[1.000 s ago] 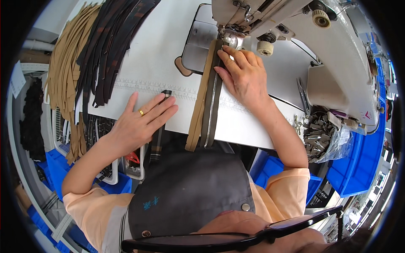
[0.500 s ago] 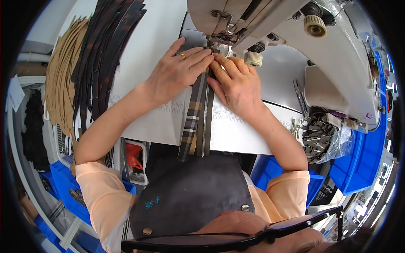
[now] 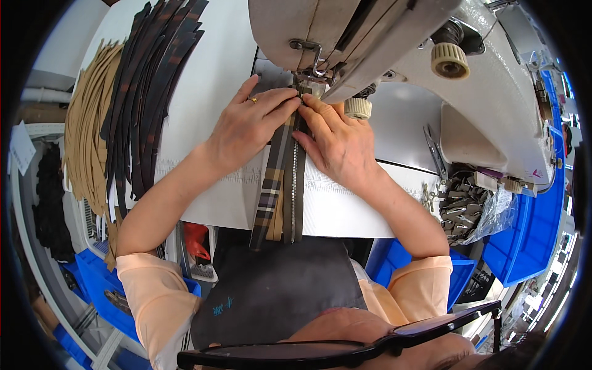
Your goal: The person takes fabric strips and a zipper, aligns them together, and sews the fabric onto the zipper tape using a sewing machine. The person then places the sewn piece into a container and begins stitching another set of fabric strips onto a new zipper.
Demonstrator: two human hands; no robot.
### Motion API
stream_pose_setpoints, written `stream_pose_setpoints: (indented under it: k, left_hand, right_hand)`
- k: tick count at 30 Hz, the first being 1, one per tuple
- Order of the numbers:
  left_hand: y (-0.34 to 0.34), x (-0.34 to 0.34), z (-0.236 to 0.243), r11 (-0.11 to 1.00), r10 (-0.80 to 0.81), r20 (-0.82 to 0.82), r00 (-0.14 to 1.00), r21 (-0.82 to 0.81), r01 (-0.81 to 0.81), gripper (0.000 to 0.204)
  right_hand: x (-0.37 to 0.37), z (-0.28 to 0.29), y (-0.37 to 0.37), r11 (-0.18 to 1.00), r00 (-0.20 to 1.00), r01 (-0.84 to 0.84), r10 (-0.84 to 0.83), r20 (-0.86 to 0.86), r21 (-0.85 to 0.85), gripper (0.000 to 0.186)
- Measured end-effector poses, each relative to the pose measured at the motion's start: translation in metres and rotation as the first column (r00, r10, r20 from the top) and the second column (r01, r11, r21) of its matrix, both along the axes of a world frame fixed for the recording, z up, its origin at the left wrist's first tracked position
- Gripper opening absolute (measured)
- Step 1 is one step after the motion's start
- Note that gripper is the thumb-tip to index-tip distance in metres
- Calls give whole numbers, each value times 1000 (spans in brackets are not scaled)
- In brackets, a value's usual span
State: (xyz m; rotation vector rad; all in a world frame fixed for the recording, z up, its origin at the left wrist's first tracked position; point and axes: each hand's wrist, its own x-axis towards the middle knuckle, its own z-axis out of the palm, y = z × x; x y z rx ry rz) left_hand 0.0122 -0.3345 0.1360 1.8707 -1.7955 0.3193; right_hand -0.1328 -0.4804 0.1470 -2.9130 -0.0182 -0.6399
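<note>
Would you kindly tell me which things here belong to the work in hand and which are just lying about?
In hand:
- plaid strip, under the left hand
- zipper, under the right hand
- tan strip, alongside
- sewing machine

Seemingly lying about:
- scissors
- grey pieces
- blue bin
- tan bundle, dark bundle: perhaps supplies

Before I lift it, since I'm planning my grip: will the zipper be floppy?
The zipper probably bends easily, its tape looking thin. The teeth along it may make it less limp than the plaid strip. Its lower end will likely swing, as the left hand and right hand sit farther up.
</note>
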Motion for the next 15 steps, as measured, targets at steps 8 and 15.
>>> stream_pose_setpoints:
  k: [8, 15]
  left_hand:
    - [1, -3, -5, 999, 41, -10, 999, 19, -41, 33]
    - [0, -6, -6, 996, 89, 66, 994, 25, -91, 34]
  right_hand:
    - [3, -5, 0, 997, 996, -42, 37, 82, 60, 41]
    - [1, 0, -2, 999, 1000, -12, 13, -22, 44, 41]
